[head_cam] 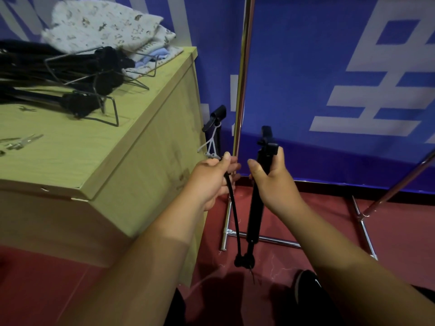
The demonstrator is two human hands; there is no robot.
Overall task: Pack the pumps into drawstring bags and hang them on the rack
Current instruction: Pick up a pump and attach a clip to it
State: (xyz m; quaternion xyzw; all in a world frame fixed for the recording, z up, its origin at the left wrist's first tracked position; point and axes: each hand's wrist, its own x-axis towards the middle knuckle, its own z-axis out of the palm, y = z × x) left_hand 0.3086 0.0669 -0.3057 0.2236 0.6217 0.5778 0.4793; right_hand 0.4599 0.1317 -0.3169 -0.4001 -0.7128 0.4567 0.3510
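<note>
Early going here, by the look of it: the right hand point(275, 184) is wrapped around the barrel of a black pump point(255, 212), gripping it just under the T-shaped handle, while the left hand point(209, 180) is closed round the pump's hose point(235, 217), thumb on top. So the pump hangs upright between the two hands, out in the open, not in any bag. The hose is thin, rubbery and glossy, looping down from the left fist to the base of the barrel below both hands; above the left hand it ends in a chunky nozzle head point(217, 114) with small white plastic fittings point(210, 144) dangling from it. Well off to the left of the left hand, a heap of more pumps point(77, 74), matte black with bent wire foot stands, lies on a pale wood-grain cabinet point(117, 142), unpacked as far as I can see. Beyond them sits a folded stack of soft printed fabric point(101, 24), likely the drawstring bags. Just beyond the knuckles rises the rack point(243, 67), a shiny chrome tube, and nothing hangs on the part in view. My read: bagging this pump comes next, and nearly everything is left to do.
</note>
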